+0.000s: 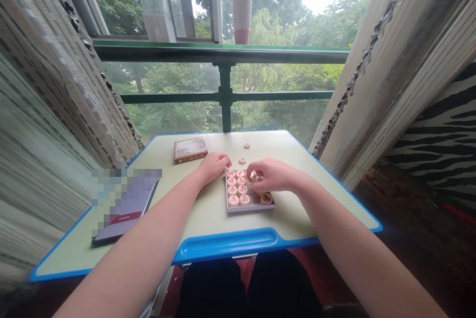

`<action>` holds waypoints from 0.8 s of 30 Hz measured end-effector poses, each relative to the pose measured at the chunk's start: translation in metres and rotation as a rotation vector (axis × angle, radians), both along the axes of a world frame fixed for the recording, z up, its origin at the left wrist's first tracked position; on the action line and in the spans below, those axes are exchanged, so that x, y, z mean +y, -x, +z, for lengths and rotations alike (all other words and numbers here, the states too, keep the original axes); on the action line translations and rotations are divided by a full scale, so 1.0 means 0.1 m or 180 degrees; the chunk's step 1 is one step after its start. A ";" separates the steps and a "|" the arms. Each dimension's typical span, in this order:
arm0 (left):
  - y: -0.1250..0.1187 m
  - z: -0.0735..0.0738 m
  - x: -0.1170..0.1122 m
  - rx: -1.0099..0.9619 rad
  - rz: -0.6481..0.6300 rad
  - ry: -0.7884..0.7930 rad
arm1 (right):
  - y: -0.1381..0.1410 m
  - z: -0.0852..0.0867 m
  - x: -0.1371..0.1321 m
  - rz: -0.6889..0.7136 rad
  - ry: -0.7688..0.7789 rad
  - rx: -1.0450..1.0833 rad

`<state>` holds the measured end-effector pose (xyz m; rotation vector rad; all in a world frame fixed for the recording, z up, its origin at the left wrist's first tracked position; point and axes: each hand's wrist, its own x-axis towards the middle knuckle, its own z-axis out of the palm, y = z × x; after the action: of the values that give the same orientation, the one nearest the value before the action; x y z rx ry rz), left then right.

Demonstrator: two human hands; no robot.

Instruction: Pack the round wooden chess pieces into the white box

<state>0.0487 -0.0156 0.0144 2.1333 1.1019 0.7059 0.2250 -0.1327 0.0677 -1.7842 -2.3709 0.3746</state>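
Note:
A shallow grey box (250, 207) lies in the middle of a cream table with a blue rim (223, 243). Several round wooden chess pieces (238, 189) with red characters lie in rows in the box's left part. My left hand (213, 165) rests curled at the box's far left corner; its fingertips are hidden. My right hand (269, 175) hovers over the box's far right part, fingers pinched on a wooden piece (256, 178). Two loose pieces, the nearer one (242, 160) and the farther one (246, 146), lie on the table just beyond the hands.
A box lid (190, 149) with a printed top lies at the far left of the table. A dark tablet or phone (126, 209) lies near the left edge. A green railing (223, 55) and windows stand behind. Woven blinds flank both sides.

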 end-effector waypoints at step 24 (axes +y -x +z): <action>-0.01 0.00 0.01 0.0154 -0.0018 -0.0100 | 0.12 -0.06 -0.02 -0.0134 -0.0088 -0.0417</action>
<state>0.0497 -0.0143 0.0140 2.1897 1.1167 0.6763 0.2126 -0.1343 0.0617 -1.8976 -2.4068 0.2251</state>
